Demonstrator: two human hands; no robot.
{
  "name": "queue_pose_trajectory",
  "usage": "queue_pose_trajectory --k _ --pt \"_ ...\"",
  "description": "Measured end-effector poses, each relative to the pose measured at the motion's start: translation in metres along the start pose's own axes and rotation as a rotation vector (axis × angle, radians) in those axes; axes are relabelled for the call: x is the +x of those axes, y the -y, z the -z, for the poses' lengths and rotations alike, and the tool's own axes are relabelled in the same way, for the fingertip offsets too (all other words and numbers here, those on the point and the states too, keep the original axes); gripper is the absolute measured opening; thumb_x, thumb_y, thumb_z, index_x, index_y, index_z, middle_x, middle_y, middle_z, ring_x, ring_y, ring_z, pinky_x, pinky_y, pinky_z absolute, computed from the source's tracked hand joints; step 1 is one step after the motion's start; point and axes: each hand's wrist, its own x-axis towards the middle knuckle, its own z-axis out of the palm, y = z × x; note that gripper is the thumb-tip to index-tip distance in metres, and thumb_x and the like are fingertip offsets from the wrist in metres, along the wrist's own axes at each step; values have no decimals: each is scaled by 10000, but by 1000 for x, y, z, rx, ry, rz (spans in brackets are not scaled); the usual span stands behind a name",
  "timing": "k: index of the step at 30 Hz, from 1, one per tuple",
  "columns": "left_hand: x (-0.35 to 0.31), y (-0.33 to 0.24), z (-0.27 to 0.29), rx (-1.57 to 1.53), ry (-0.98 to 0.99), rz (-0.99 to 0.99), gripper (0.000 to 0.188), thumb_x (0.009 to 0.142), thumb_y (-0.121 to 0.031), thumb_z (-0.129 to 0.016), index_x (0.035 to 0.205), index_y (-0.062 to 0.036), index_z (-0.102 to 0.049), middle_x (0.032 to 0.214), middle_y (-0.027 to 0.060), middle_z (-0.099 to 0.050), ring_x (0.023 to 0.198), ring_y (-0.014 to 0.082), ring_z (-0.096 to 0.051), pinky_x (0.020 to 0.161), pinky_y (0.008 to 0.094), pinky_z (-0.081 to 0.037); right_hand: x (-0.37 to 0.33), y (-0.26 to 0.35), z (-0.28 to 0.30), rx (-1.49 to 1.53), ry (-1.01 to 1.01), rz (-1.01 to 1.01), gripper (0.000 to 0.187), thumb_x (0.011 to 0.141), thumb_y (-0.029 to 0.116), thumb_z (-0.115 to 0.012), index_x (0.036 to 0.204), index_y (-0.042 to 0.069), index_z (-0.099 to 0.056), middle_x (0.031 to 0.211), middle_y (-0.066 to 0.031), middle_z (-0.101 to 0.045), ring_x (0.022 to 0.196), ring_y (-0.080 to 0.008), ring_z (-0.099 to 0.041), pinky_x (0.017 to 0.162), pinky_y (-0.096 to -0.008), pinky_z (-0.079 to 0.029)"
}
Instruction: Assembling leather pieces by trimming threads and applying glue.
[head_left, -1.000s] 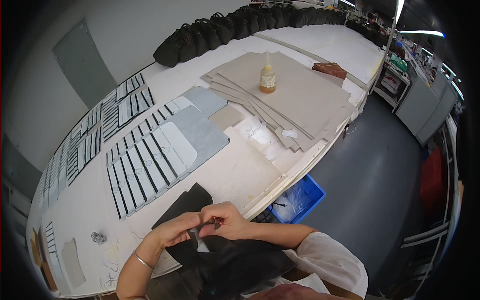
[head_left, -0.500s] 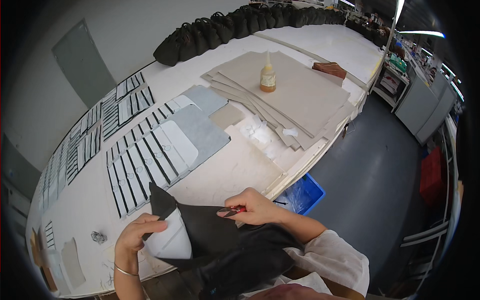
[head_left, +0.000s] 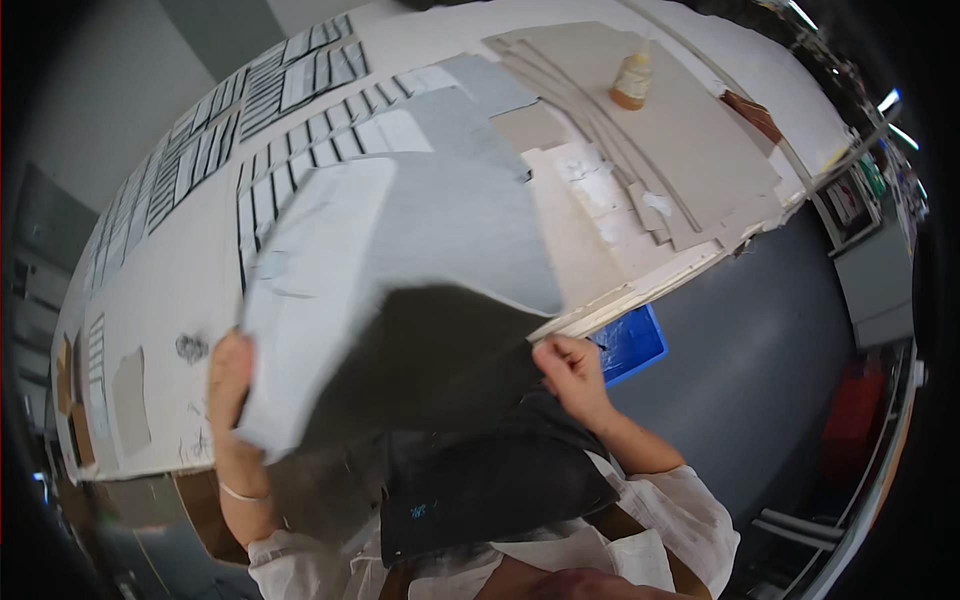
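A large flexible panel [head_left: 425, 365], dark on one face and pale grey and white on the other, is stretched between my hands above the table's near edge. My left hand [head_left: 232, 375], blurred by motion, is closed on its pale left edge. My right hand [head_left: 572, 372] pinches the dark right corner, fingers bent in. Any tool inside my right hand is hidden. The panel partly covers the white pieces with black strips [head_left: 265, 200] lying behind it. Below it, a black apron [head_left: 490, 500] covers my lap.
Grey boards [head_left: 690, 150] are stacked at the back right, with a glue bottle [head_left: 632, 82] on top. A brown block [head_left: 752, 115] lies beyond. Beside the table's right edge is a blue bin [head_left: 635, 345]. A tangle of dark thread [head_left: 191, 347] lies at left.
The panel has been raised and spread out, its pale face now showing widely. My hands have moved apart, and the red-handled snips seen in my right hand are out of sight. The view has shifted.
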Motion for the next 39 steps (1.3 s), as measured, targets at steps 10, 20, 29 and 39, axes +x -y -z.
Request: queue_pose_trajectory --k 10,20,29,39 --pt "-26 -49 -80 622 341 187 238 899 -227 -711 768 -36 -659 614 74 -631 525 260 -611 516 354 -471 45 23 35 5 -105 345 353 1008 94 -488 663 58 -427 578 28 -394 486 -54 -323 454 -236 -215" --pt "35 -9 -87 524 455 -205 144 847 -91 -710 983 -54 -676 900 45 -619 904 261 -570 765 364 -487 59 42 -56 -828 615 869 157 686 5 -697 761 50 -567 924 -58 -689 601 -184 -629 513 -286 -494" --pt "48 9 -85 424 557 -283 108 848 -133 -714 876 -50 -651 868 41 -604 901 252 -562 766 365 -485 59 28 -89 -1056 673 1085 284 859 294 -703 745 104 -526 1245 -58 -661 514 -81 -479 469 -225 -442" --pt "38 6 -82 433 568 -220 109 851 -86 -695 889 -30 -610 849 62 -582 859 275 -549 749 351 -468 59 19 -88 -1079 649 1109 260 866 292 -698 743 115 -553 1258 -54 -667 509 -65 -460 457 -208 -415"
